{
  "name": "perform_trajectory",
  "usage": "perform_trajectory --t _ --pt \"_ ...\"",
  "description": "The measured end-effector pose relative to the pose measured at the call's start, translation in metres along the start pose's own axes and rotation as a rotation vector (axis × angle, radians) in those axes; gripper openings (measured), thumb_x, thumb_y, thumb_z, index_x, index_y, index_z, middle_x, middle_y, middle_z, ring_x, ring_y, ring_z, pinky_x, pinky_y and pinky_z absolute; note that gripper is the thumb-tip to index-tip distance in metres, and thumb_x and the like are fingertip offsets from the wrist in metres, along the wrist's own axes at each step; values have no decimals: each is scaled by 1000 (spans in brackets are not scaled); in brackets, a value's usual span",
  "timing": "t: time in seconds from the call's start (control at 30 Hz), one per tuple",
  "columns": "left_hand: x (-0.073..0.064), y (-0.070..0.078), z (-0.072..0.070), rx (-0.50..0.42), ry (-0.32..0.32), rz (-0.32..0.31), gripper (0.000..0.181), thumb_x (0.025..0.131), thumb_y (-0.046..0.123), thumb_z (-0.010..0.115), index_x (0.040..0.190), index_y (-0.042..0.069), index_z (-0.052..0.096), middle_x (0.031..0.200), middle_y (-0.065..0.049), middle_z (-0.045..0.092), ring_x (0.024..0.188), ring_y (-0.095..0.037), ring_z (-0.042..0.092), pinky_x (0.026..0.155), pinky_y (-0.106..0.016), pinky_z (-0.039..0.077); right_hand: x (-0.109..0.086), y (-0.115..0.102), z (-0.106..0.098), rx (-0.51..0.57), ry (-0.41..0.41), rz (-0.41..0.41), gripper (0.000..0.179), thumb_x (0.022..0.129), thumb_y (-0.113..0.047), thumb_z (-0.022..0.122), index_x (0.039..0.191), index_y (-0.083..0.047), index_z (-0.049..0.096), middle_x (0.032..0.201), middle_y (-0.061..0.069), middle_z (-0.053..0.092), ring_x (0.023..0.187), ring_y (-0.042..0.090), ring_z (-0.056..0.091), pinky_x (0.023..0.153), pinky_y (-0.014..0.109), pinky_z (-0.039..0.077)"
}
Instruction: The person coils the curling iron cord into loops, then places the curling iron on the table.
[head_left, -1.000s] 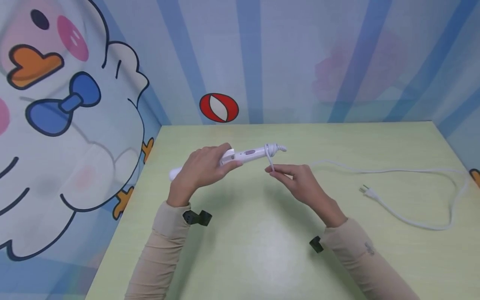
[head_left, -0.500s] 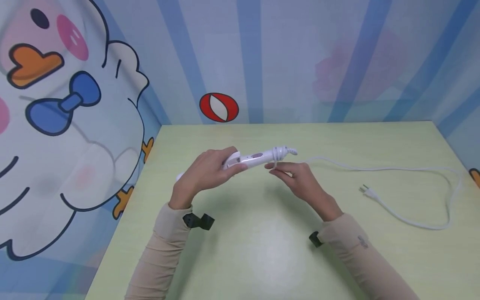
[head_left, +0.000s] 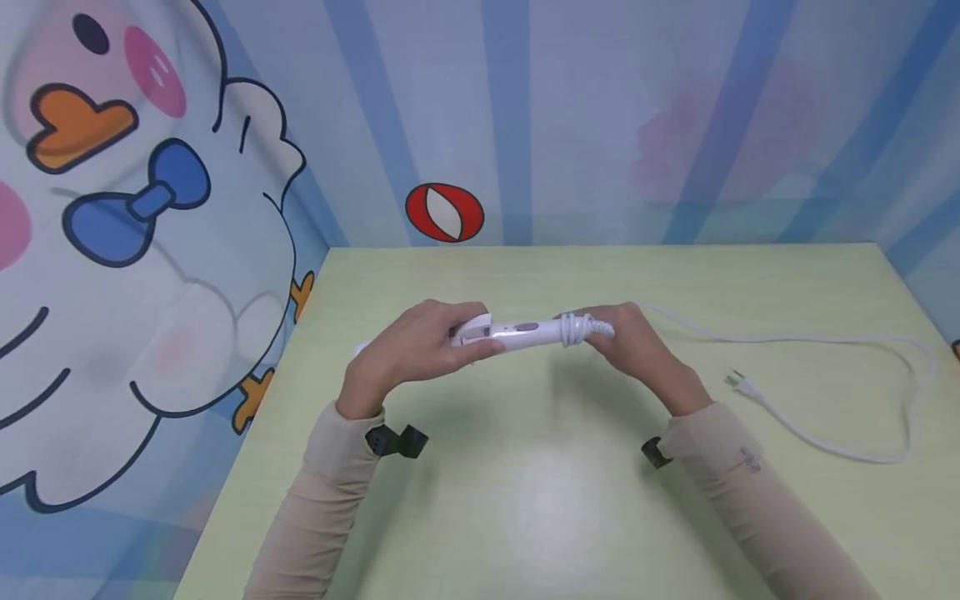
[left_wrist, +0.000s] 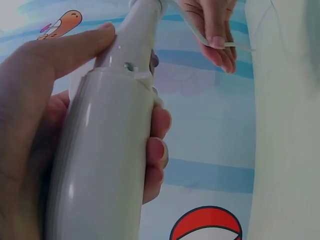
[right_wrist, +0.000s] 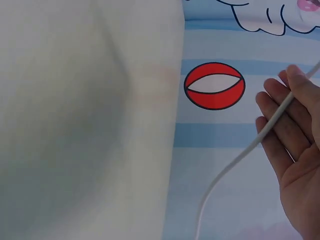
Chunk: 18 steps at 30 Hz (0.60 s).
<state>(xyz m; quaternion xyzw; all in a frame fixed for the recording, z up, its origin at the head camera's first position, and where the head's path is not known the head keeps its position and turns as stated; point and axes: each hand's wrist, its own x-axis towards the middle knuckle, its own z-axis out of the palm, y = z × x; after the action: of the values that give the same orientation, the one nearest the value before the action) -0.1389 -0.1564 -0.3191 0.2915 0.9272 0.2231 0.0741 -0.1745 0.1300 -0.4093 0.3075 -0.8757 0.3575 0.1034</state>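
Hair iron (head_left: 546,335), white and glossy, held crosswise above the table (head_left: 540,500), between two bare hands. Around the thick body, left hand (head_left: 423,340), fingers curled about the far side and thumb laid along the casing toward the slimmer handle end: a full, firm-looking grip. Probably fairly light, stiff throughout, and rather slippery on the smooth casing, so likely prone to roll in a loose hold. Best held round the thick body, with thumb clear of the greyish-purple button (head_left: 527,327) and no hard squeeze on the white lever (head_left: 472,330). Round the handle end, a few close turns of cord (head_left: 574,328), with a ribbed guard (head_left: 602,328) poking out just beyond. Behind that end in the head view, right hand (head_left: 630,335), fingertips hidden there; in the right wrist view, fingers nearly straight, cord running across them and pinched under the thumb tip. Likely soft and bendy, best pinched lightly near the turns under gentle tension; a sharp tug at the guard probably the main strain to avoid. Beyond the right hand, a long loose loop of cord on the table, ending in a pronged plug (head_left: 745,384), well apart from the iron. Farthest back, blue-striped wall (head_left: 585,125) with a printed red-and-white ball (head_left: 445,212), and a large white bird figure (head_left: 187,358) to the left.
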Motion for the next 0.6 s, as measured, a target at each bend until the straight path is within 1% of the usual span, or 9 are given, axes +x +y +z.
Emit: perform_trajectory --t 0.03,0.1,0.13,0.23,0.33,0.47,0.6 --pt "1 1 0 3 -6 6 29 90 51 57 94 22 55 68 4 51 60 -11 49 55 -27 37 2 1 -4 -9 -23 -22 24 84 2 69 106 -6 73 99 12 73 79 22 70 70 38 54" --pt "2 2 1 11 -20 16 30 90 52 57 94 22 55 69 4 51 60 -11 49 55 -27 38 5 2 -12 -24 -74 -47 29 83 3 69 109 -9 72 102 10 73 90 25 71 72 39 54" --pt "2 2 1 19 -29 19 30 90 52 57 94 22 55 69 5 52 60 -11 49 55 -27 38 8 1 -16 -32 -100 -54 29 83 2 69 109 -10 72 103 9 73 90 24 71 71 38 53" --pt "4 4 1 58 -54 31 31 90 54 55 93 23 55 69 6 53 60 -10 50 55 -27 39 16 -2 -28 -80 -164 -56 23 87 -8 68 109 -12 73 103 7 73 88 21 71 71 37 53" --pt "6 6 2 95 -76 36 33 90 56 54 93 23 55 68 6 54 59 -10 51 55 -27 40 24 -8 -38 -118 -214 -50 21 90 -16 66 109 -13 73 103 5 73 89 19 71 75 38 54" --pt "9 7 5 125 -97 31 35 90 57 54 89 22 55 66 5 53 58 -10 50 54 -27 40 31 -16 -49 -200 -234 -79 20 89 -15 66 109 -14 73 103 4 73 88 19 70 77 39 54" --pt "14 7 8 134 -117 9 36 89 57 54 86 22 55 65 5 52 56 -10 49 54 -26 39 33 -27 -56 -302 -218 -109 18 89 -14 67 106 -12 73 100 3 74 85 19 70 74 39 54"
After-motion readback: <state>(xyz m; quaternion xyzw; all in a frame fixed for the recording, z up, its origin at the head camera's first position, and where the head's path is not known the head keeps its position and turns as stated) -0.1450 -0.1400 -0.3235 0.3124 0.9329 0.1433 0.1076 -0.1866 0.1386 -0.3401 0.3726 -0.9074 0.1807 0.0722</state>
